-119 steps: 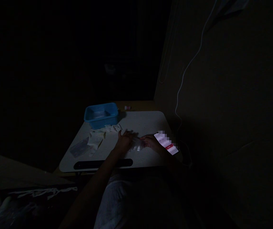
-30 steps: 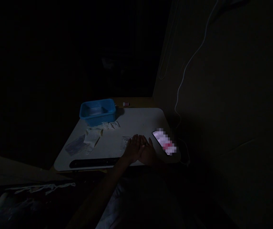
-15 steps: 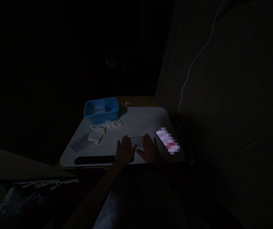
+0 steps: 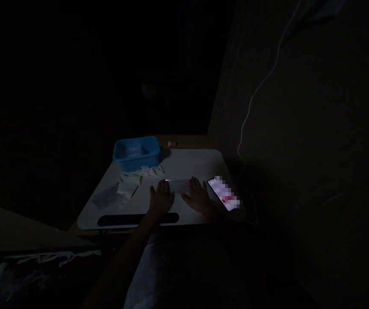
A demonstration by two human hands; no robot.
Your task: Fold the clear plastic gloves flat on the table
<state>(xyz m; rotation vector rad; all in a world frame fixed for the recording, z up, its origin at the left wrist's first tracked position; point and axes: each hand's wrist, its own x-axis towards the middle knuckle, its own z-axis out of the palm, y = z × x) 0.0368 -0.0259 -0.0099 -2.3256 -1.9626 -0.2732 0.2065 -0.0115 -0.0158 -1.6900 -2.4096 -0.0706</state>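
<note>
A clear, shiny plastic sheet or bag (image 4: 180, 186) lies flat on the white table (image 4: 187, 161). My left hand (image 4: 161, 197) rests palm down on its left end, fingers stretched out and pointing away from me. On the right end lies my right hand (image 4: 199, 195), also flat, with its thumb spread toward the left. The middle of the plastic shows between the two hands; its ends are hidden under the fingers. Right of my right hand is a phone (image 4: 222, 193) with a lit screen, partly blurred out.
A blue basin (image 4: 136, 153) stands at the table's back left, with crumpled white paper (image 4: 154, 171) before it. A white piece (image 4: 129, 185) and a clear packet (image 4: 107, 196) lie at left. Behind is a small bottle (image 4: 172, 144). A white cable (image 4: 251, 96) hangs right. The room is dark.
My hands have slid slightly farther apart and away from me over the plastic, showing more of it between them. The view has shifted a little.
</note>
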